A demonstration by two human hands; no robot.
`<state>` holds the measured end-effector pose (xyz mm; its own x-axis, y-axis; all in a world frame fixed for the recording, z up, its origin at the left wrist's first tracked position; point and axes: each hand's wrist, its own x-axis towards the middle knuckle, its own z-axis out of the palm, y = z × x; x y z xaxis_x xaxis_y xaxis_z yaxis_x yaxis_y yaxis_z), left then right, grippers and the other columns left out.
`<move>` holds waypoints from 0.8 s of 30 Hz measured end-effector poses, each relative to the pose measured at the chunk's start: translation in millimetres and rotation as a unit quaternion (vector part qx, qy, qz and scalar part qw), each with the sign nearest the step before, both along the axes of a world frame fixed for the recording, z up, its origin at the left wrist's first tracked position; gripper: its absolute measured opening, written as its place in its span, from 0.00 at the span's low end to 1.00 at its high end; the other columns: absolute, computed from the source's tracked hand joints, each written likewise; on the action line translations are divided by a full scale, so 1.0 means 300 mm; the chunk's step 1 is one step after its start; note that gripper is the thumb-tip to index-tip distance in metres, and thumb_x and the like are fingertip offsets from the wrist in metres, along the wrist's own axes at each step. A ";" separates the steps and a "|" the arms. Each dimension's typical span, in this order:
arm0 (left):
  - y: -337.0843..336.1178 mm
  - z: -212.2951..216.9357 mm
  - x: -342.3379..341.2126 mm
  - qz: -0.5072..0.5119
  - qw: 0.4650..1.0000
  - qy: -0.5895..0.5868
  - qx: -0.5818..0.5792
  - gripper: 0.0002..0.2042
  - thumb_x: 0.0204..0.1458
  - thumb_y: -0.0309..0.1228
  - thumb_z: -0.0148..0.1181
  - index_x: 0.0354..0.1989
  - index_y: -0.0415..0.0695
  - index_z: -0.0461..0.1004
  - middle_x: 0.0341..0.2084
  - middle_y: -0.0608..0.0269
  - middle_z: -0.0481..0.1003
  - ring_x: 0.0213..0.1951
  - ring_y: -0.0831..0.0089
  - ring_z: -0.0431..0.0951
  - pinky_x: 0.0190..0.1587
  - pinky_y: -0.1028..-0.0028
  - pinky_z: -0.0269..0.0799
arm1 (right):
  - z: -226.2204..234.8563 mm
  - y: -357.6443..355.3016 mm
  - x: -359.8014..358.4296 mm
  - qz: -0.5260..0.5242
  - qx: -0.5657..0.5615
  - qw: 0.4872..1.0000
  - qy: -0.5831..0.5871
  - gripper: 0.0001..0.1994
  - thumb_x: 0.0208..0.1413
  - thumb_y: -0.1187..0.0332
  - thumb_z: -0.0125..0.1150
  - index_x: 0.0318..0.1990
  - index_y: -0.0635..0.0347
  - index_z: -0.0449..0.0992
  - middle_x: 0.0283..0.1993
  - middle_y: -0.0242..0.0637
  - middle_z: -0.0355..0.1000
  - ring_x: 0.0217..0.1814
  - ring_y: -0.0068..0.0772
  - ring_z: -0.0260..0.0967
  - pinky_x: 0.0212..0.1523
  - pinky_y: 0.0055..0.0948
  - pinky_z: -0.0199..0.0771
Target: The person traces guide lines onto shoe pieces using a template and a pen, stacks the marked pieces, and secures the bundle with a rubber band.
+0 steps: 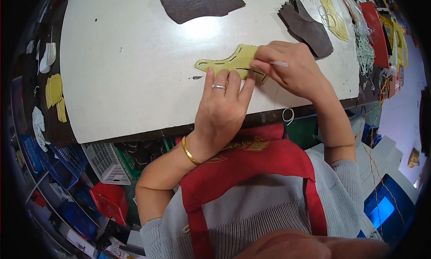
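A yellow shoe-part template [246, 58] with black dashed lines or slots lies on the white work board [134, 79]. My left hand [222, 104], with a ring and a gold bangle, presses on its near edge with outstretched fingers. Above the template's right end, my right hand [294, 68] pinches a slim whitish pen [280, 63]. The pen's tip is hidden behind my fingers. Beyond my right hand rests a stack of dark brown leather pieces [310, 30]. More dark brown leather [193, 5] lies at the far edge of the view.
At far right are another yellow template [334, 19], pale green string [365, 48] and a red box [375, 34]. Yellow pieces [54, 90] and a white glove [39, 126] lie along the left edge. Below the table stand a white crate [105, 162] and a red bin [110, 203].
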<state>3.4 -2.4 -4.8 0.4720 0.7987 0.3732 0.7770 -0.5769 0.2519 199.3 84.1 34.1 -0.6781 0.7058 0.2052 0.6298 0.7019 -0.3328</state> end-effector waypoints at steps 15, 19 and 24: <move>0.036 0.039 0.018 -0.008 0.999 0.030 -0.014 0.18 0.51 0.25 0.61 0.53 0.49 0.79 0.33 0.58 0.68 0.37 0.59 0.71 0.50 0.59 0.77 | -0.040 -0.037 0.104 -0.204 -0.044 0.971 0.121 0.12 0.68 0.59 0.57 0.36 0.56 0.77 0.22 0.36 0.76 0.24 0.40 0.76 0.26 0.36 0.73; 0.032 0.025 0.015 0.000 0.998 0.057 -0.025 0.19 0.52 0.27 0.60 0.55 0.50 0.78 0.34 0.60 0.68 0.38 0.60 0.71 0.51 0.58 0.76 | -0.033 -0.124 0.016 -0.194 0.070 0.978 0.016 0.10 0.62 0.62 0.63 0.31 0.53 0.74 0.21 0.35 0.72 0.23 0.38 0.75 0.23 0.37 0.72; 0.031 0.049 0.014 0.000 0.997 0.072 -0.020 0.19 0.53 0.29 0.58 0.55 0.50 0.77 0.36 0.59 0.68 0.40 0.60 0.71 0.57 0.54 0.74 | 0.010 -0.169 -0.003 -0.159 -0.102 0.981 0.039 0.12 0.64 0.59 0.57 0.35 0.57 0.75 0.25 0.41 0.75 0.27 0.47 0.76 0.29 0.43 0.75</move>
<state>7.6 7.0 10.0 0.5184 0.8114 0.2699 0.8070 -0.5686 0.1596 198.4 33.3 37.1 -0.4055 0.9106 0.0802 0.7727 0.3883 -0.5021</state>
